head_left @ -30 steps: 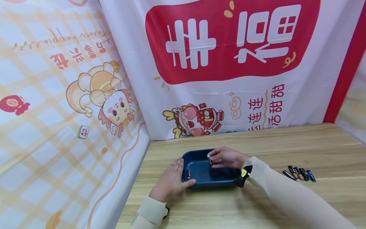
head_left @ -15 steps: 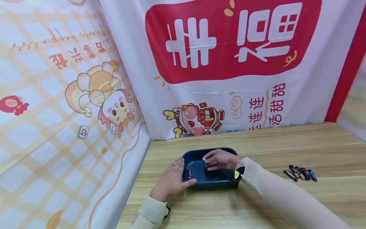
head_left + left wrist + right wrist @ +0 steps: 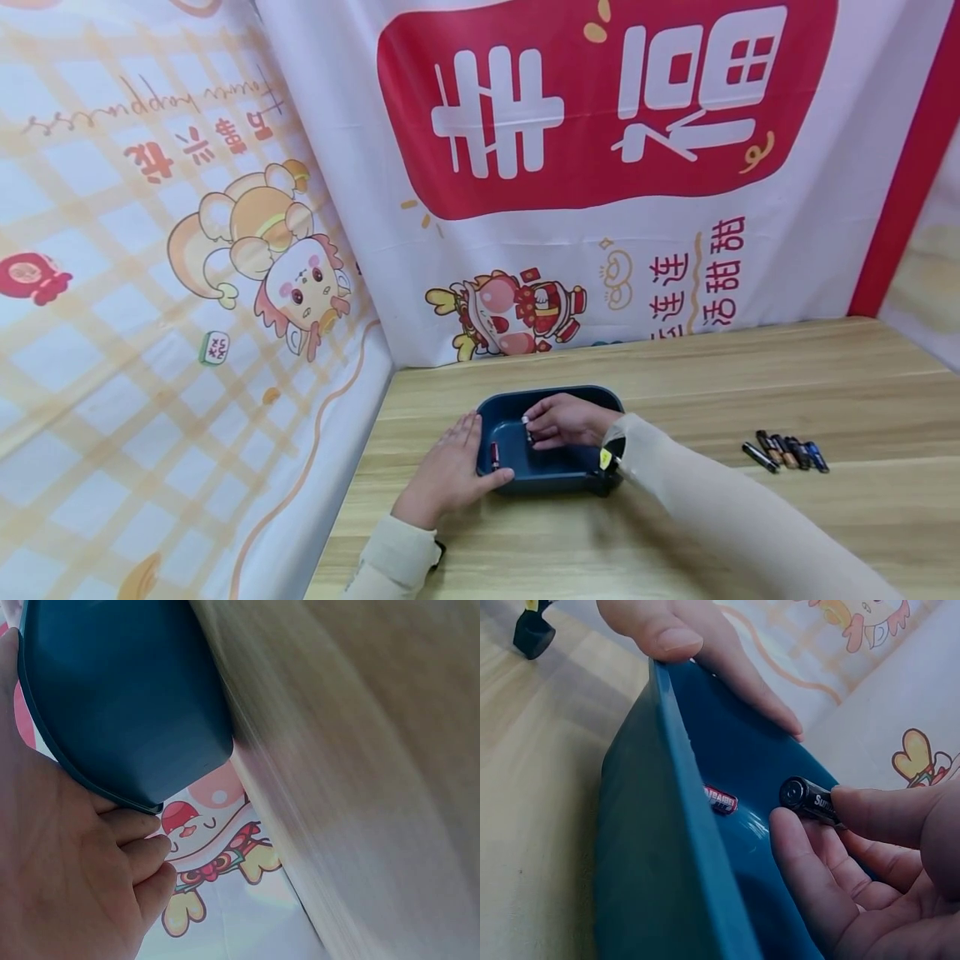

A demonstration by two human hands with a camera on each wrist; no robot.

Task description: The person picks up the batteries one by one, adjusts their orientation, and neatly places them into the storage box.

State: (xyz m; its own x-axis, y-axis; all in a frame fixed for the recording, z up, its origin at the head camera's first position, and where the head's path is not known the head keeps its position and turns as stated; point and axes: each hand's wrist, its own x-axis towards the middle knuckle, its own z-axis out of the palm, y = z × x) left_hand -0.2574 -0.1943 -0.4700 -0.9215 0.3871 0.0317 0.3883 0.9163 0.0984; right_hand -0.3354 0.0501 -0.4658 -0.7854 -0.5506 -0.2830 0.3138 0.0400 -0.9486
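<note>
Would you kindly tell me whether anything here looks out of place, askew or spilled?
Two small oddities: the big characters on the printed backdrop lie sideways, and the leftmost loose battery on the table slants more than its neighbours. What shows of the blue tray looks undamaged, and I see no spill.

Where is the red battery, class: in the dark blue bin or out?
In: the red battery lies inside the dark blue bin, its walls rising around it.
</note>
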